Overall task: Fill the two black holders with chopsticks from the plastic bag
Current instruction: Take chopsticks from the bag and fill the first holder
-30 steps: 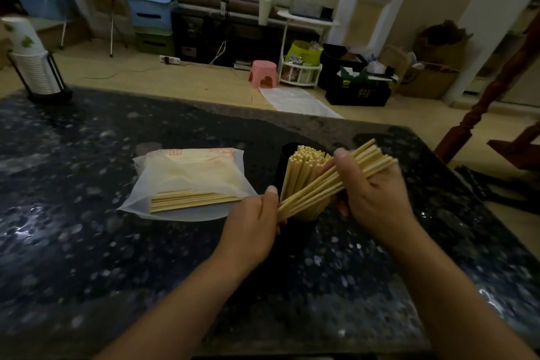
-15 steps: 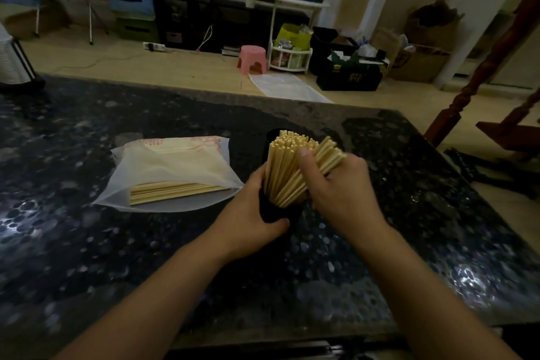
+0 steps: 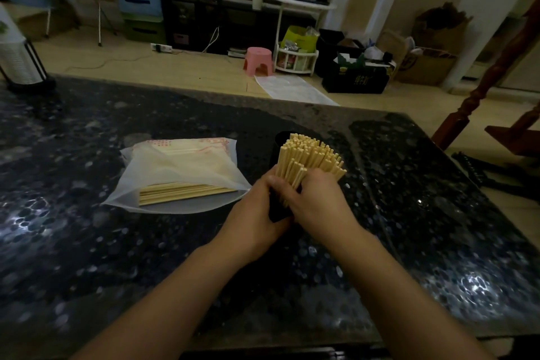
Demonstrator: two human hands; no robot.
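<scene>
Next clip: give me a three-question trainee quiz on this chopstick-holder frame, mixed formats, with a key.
1. True or false: the plastic bag on the dark table is empty.
2. Multiple choice: where does the plastic bag lie relative to the black holder? A) to its left B) to its right C) on top of it
3. Fill in: both the left hand and the right hand are wrapped around the holder and its standing bundle of ____.

Key
1. False: loose chopsticks lie inside it near the front edge.
2. A
3. chopsticks
</scene>
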